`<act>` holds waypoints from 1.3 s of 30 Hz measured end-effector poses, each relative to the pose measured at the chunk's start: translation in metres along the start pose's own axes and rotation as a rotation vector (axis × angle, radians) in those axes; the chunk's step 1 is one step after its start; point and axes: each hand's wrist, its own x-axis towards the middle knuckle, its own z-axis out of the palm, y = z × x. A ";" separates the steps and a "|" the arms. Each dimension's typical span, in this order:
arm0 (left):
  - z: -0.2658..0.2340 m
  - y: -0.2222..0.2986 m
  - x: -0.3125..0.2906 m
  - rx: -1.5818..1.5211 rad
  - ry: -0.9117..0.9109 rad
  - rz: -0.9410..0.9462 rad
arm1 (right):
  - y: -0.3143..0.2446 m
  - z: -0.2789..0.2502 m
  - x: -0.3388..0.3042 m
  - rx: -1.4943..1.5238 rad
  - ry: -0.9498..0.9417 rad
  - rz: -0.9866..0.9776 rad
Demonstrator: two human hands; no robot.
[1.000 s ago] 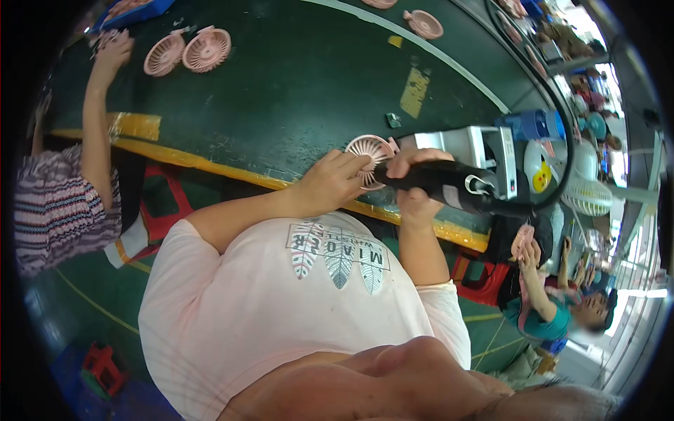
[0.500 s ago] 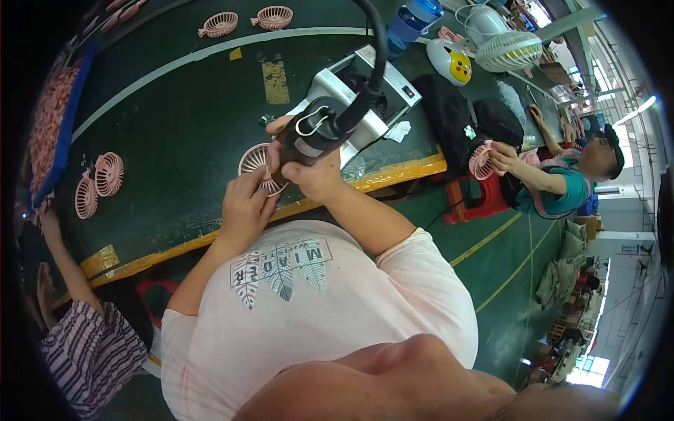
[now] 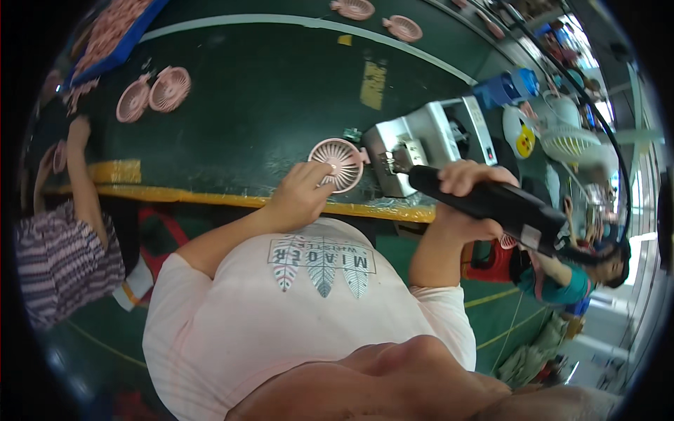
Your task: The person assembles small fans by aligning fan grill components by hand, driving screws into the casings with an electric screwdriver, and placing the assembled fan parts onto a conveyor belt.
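My right hand point(image 3: 463, 189) is wrapped round a black electric screwdriver point(image 3: 523, 214), held almost level. Its tip points left and meets the front of a silver box-shaped screw feeder point(image 3: 393, 144), though I cannot tell whether a screw is on it. With my left hand point(image 3: 302, 195) I grip a round pink fan housing point(image 3: 342, 163), my fingers reaching over its rim to the hub. The housing lies by the table's front edge with its slatted inside facing up and its short stem toward the feeder.
Two pink fan housings point(image 3: 168, 90) lie at the left, near a blue tray point(image 3: 133, 42) of pink parts. More housings point(image 3: 404, 28) sit beyond a pale strip. A blue water bottle point(image 3: 502, 88) and a white fan point(image 3: 569, 144) stand right. Co-workers sit on both sides.
The screwdriver has moved from above the fan housing rightward to the feeder, tilting from upright to nearly level. My left hand stays on the housing. The whole view has turned.
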 end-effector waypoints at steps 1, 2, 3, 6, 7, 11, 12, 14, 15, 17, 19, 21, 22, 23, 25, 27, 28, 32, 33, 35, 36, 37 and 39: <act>0.001 -0.001 0.000 -0.015 0.001 0.032 | 0.001 -0.001 0.004 0.026 0.024 -0.038; 0.002 -0.002 0.000 -0.030 0.003 0.064 | 0.003 0.000 0.007 0.051 0.049 -0.076; 0.000 -0.002 -0.001 -0.028 -0.020 0.066 | 0.005 0.002 0.009 0.030 0.072 -0.059; 0.001 -0.004 -0.004 -0.041 -0.039 0.131 | 0.015 0.006 0.011 0.003 0.078 0.112; 0.002 -0.006 -0.006 -0.054 -0.027 0.174 | 0.019 0.005 0.011 0.032 0.095 0.187; 0.001 -0.007 -0.003 -0.034 -0.016 0.246 | 0.030 0.006 0.011 0.091 0.141 0.259; 0.003 -0.007 -0.003 -0.031 -0.011 0.231 | 0.032 0.011 0.007 0.092 0.154 0.282; 0.009 -0.010 -0.005 -0.020 0.045 0.259 | 0.039 0.018 -0.003 0.063 0.148 0.304; 0.009 -0.011 -0.006 0.007 0.042 0.267 | 0.044 0.023 -0.007 0.079 0.116 0.294; 0.009 -0.013 -0.006 0.017 0.063 0.274 | 0.051 0.035 -0.015 0.096 0.077 0.274; 0.007 -0.013 -0.007 0.043 0.074 0.300 | 0.059 0.045 -0.020 0.105 0.015 0.268; 0.006 -0.013 -0.011 0.038 0.059 0.288 | 0.063 0.053 -0.023 0.156 0.009 0.326; 0.006 -0.013 -0.011 0.030 0.041 0.285 | 0.065 0.054 -0.024 0.150 0.005 0.344; 0.005 -0.013 -0.011 0.032 0.043 0.281 | 0.065 0.057 -0.024 0.191 0.016 0.367; 0.003 -0.012 -0.010 0.050 0.040 0.284 | 0.067 0.058 -0.024 0.198 0.014 0.393; 0.005 -0.013 -0.010 0.044 0.035 0.279 | 0.070 0.058 -0.023 0.221 0.009 0.457; 0.006 -0.013 -0.011 0.030 0.034 0.281 | 0.069 0.058 -0.023 0.217 0.009 0.458; 0.008 -0.015 -0.008 0.050 0.087 0.290 | 0.071 0.062 -0.024 0.111 -0.085 0.495; 0.009 -0.015 -0.009 0.029 0.090 0.289 | 0.070 0.063 -0.025 0.103 -0.089 0.490; 0.008 -0.015 -0.009 0.016 0.096 0.289 | 0.070 0.059 -0.026 0.120 -0.086 0.493; 0.007 -0.015 -0.009 0.021 0.074 0.294 | 0.070 0.056 -0.026 0.140 -0.072 0.496; 0.004 -0.016 -0.009 0.033 0.052 0.297 | 0.071 0.051 -0.025 0.138 -0.077 0.510; -0.001 -0.023 -0.009 0.022 0.021 0.322 | 0.064 0.046 -0.024 0.134 -0.024 0.470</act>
